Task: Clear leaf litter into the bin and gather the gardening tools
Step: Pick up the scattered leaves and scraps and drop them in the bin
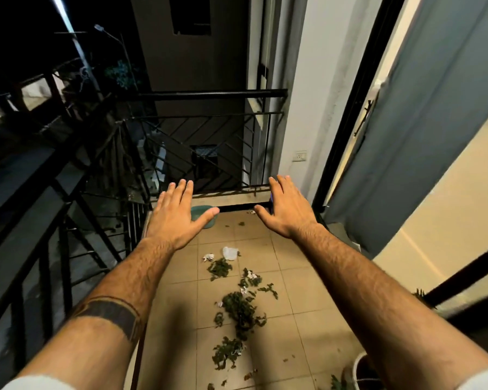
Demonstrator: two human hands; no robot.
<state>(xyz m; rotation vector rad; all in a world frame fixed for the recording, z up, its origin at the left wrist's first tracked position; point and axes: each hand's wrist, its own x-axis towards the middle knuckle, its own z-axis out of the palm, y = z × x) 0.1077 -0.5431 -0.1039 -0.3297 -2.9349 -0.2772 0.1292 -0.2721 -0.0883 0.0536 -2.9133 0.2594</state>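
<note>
1. The left hand [178, 213] is held out over the balcony floor, palm down, fingers straight and slightly spread, thumb pointing inward. It holds nothing. A dark band tattoo [110, 315] wraps the forearm behind it.
2. The right hand [286, 206] mirrors it, palm down, fingers straight, gripping nothing. A sliver of something blue or purple [271, 202] shows at its inner edge; what it is cannot be told.
3. Just past the left thumb sits a teal, rounded container [204, 218], mostly hidden by the hand, so whether it is the bin is unclear.
4. The leaf litter [238, 308] lies between the two forearms on the tiled floor [307, 327]: loose clumps of dark green, crumpled leaves running in a rough line from near the camera towards the hands, with a few stray flecks farther on.
5. Among the leaves are small white scraps [208, 257] and a crumpled, translucent white piece [230, 253], possibly plastic or paper.
6. The tiles are beige, square and matte with thin pale joints.
7. At the lower right edge a white round pot rim [358, 367] and some green foliage are cut off by the frame.
8. A black metal railing [209, 94] with diagonal bars closes the far end and left side; beyond it is dark and hard to read.
9. On the right stand a white wall with a socket [300, 156] and a grey curtain [423, 122] hanging in an open doorway.
</note>
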